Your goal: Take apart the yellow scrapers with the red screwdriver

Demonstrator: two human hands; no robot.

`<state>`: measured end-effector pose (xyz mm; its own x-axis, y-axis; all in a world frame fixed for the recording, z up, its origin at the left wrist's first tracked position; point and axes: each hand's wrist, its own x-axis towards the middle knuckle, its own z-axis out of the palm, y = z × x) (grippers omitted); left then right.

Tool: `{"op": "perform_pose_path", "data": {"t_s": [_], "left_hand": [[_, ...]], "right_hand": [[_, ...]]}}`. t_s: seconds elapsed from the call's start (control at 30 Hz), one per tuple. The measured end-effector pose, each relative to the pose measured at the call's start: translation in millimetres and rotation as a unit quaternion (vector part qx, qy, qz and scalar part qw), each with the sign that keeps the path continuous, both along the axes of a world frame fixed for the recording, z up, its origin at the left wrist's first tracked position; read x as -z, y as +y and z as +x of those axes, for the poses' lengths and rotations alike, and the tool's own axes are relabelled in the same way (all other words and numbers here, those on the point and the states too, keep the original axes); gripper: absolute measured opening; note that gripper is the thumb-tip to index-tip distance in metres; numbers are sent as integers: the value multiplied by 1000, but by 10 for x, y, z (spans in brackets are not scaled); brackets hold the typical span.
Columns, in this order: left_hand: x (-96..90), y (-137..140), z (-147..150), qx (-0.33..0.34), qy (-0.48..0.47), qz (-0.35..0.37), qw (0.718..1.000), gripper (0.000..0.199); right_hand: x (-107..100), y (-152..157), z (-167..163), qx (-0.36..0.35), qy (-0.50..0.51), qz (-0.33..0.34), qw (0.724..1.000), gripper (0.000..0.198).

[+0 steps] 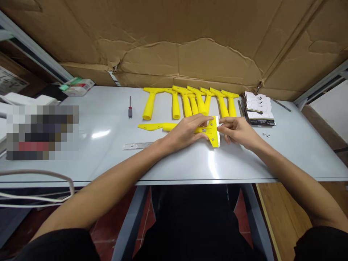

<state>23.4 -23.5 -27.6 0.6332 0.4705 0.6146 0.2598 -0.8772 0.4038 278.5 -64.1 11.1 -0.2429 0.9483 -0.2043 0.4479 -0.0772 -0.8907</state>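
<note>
My left hand (187,130) is closed around a yellow scraper (214,139), thumb and fingers gripping just behind its wide head. Two screws show on that head, and a pale strip like a blade (218,127) runs along its right edge. The fingertips of my right hand (237,131) are pinched together at this strip. To the left of my left hand a yellow handle part (152,127) sticks out; whether it belongs to the same scraper is hidden. Below it lies a clear flat strip (136,146), partly covered by my left forearm.
Several yellow scrapers (201,101) lie in a row along the back. A screwdriver (130,110) is left of them. To the right are white-and-black packs (259,108), small metal pieces (266,135) and a thin metal strip (282,105). A small box (78,87) stands back left; cardboard (176,43) walls the rear.
</note>
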Motion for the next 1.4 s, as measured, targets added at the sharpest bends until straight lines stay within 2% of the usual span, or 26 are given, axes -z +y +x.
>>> {"op": "perform_pose_path", "data": {"t_s": [0.1, 0.2, 0.3, 0.43, 0.7, 0.8, 0.9, 1.0, 1.07, 1.13, 1.23, 1.4], "left_hand": [[20, 16, -4, 5, 4, -5, 1000, 58], [31, 4, -5, 6, 16, -11, 1000, 58], [15, -19, -9, 6, 14, 6, 1000, 54], [-37, -4, -37, -13, -15, 48, 999, 52], [-12, 70, -70, 1, 59, 45, 997, 33], [13, 72, -60, 2, 67, 51, 996, 32], [16, 60, -43, -7, 65, 62, 996, 35], [5, 38, -26, -26, 77, 83, 993, 39], [-1, 22, -17, -36, 91, 101, 990, 39], [-3, 6, -10, -41, 100, 118, 987, 38], [-1, -14, 2, -63, 107, 127, 984, 36], [-30, -55, 23, -128, 147, 82, 977, 37]], "right_hand": [[61, 152, 32, -7, 71, -26, 997, 77], [106, 172, 85, -20, 86, -18, 996, 66], [118, 142, 118, 12, 78, -15, 997, 64], [125, 118, 143, 66, 75, -15, 995, 71], [149, 135, 147, 25, -25, -33, 999, 81], [170, 135, 166, 25, -55, -4, 998, 81], [167, 95, 165, 24, -103, 39, 994, 71], [137, 24, 133, 67, -182, 154, 969, 67], [114, -18, 101, 93, -174, 224, 955, 68], [97, -43, 65, 80, -110, 248, 959, 68], [97, -44, 9, 28, 10, 204, 979, 70], [148, -8, -65, -17, 147, 60, 987, 89]]}}
